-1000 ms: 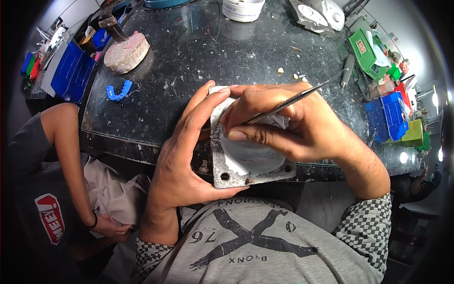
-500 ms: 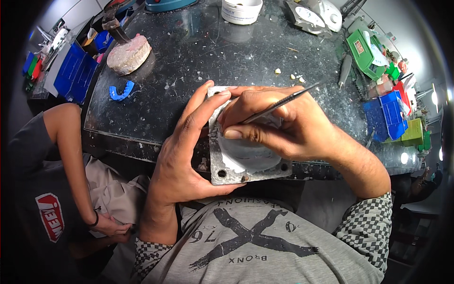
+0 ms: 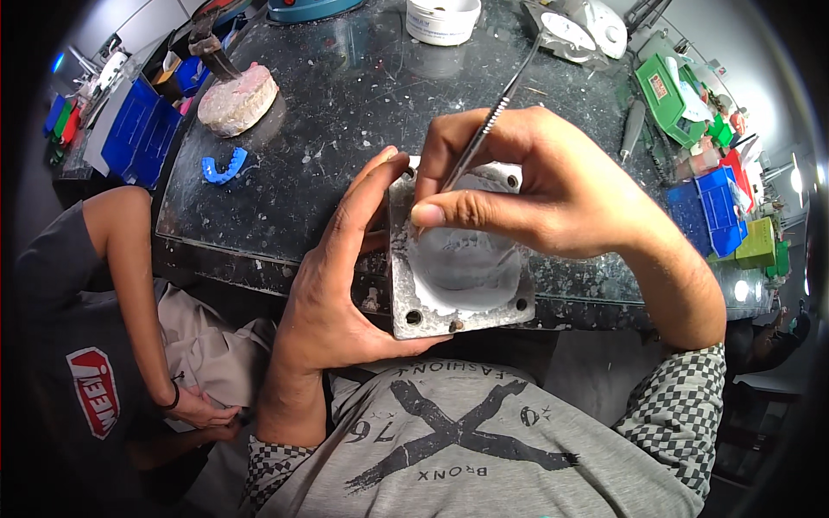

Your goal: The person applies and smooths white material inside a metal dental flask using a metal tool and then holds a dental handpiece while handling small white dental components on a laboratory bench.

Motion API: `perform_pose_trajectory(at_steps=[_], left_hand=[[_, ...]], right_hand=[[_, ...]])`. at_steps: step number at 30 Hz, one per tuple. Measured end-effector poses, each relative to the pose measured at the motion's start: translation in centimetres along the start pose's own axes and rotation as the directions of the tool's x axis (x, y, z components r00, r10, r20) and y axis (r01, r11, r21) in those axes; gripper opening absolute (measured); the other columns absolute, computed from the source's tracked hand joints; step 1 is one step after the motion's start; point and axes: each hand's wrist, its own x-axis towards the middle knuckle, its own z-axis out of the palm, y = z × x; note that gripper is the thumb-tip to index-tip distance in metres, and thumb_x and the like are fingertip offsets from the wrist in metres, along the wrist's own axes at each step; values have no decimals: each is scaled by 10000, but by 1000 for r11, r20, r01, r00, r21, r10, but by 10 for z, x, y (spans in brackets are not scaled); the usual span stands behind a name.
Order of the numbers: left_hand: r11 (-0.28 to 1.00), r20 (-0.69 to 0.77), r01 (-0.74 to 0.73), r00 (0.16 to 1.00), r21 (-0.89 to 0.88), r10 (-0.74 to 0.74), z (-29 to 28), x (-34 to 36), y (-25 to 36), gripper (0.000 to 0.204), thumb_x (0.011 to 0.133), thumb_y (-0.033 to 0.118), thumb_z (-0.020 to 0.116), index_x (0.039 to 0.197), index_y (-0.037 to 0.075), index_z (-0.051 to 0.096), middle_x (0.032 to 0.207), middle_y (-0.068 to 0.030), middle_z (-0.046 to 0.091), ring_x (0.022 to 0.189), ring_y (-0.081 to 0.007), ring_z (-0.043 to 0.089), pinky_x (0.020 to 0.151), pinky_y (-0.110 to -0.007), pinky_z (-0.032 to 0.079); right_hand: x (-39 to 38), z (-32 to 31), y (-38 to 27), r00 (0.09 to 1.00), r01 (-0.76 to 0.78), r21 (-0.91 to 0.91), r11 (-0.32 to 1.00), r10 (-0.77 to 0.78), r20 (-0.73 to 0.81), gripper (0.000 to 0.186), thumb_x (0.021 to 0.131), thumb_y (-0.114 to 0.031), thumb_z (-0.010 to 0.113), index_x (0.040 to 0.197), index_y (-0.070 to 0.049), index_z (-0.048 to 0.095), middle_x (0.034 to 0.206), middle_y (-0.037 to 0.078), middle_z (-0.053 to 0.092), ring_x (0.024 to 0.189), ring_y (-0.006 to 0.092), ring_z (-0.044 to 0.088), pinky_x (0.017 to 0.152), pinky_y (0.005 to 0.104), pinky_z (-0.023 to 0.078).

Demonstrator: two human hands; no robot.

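Observation:
My left hand (image 3: 315, 289) grips the left side of a square metal dental flask half (image 3: 420, 325), thumb along its near edge and fingers at its far left corner. Smooth white plaster (image 3: 466, 281) fills the flask, with a hollow in its middle. Holes show at the flask's corners. My right hand (image 3: 553, 186) pinches a slim metal carving tool (image 3: 499, 105) with a ribbed handle like a pen. Its shaft slants up and away to the right. The working tip is hidden behind my fingers, over the flask's left inner edge.
On the dark bench lie a blue horseshoe-shaped piece (image 3: 224, 167), a pinkish round plaster block (image 3: 239, 101) and a grey-handled tool (image 3: 633, 128). A white tub (image 3: 443, 22) stands far off. Green (image 3: 669, 95) and blue bins (image 3: 718, 207) line the right. A person (image 3: 112, 302) sits at left.
My right hand has shifted slightly up and right, and the tool has swung steeper, uncovering more of the plaster. My left hand still holds the flask, which has moved very little.

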Motion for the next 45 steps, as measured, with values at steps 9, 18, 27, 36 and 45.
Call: perform_pose_trajectory(at_steps=[9,18,27,36,45], left_hand=[[999,1,5,1000,-54,-5,0,1,-1,1309,563,225,1025,1621,28,280,1652,-238,336,1471,-371,460,1066,-439,563],[999,28,28,999,39,-29,0,-6,-5,1427,496,149,1029,1638,-12,187,1600,-232,406,1422,-314,519,1152,-442,459],[1000,-14,17,1000,17,-17,2,-7,-4,1446,505,159,1027,1650,-1,160,1614,-246,383,1420,-338,523,1150,-443,459],[998,-27,11,1000,-68,-13,3,-1,-1,1502,468,229,1043,1659,19,152,1644,-288,327,1457,-378,479,1158,-457,444],[995,-15,40,999,-94,-42,5,1,-3,1537,421,244,1062,1652,4,173,1663,-296,292,1469,-389,462,1170,-460,433]], right_hand=[[3,3,-7,998,-65,-47,997,64,-17,190,945,-170,797,962,1,716,913,51,733,912,142,707,863,329,551],[9,6,-2,998,41,-171,984,-34,44,221,928,-233,800,935,-26,724,886,74,723,878,228,709,932,427,523],[5,8,23,949,299,-242,923,-313,-21,223,908,-311,807,913,-96,745,1048,47,673,1111,248,575,1005,406,420],[-9,20,29,936,307,-200,931,-333,-112,209,915,-299,807,958,-98,770,950,18,714,991,213,651,1017,444,415],[-41,22,26,981,59,-13,998,-60,-186,152,935,-238,794,1009,-105,788,966,-1,781,995,188,732,1218,569,287]])
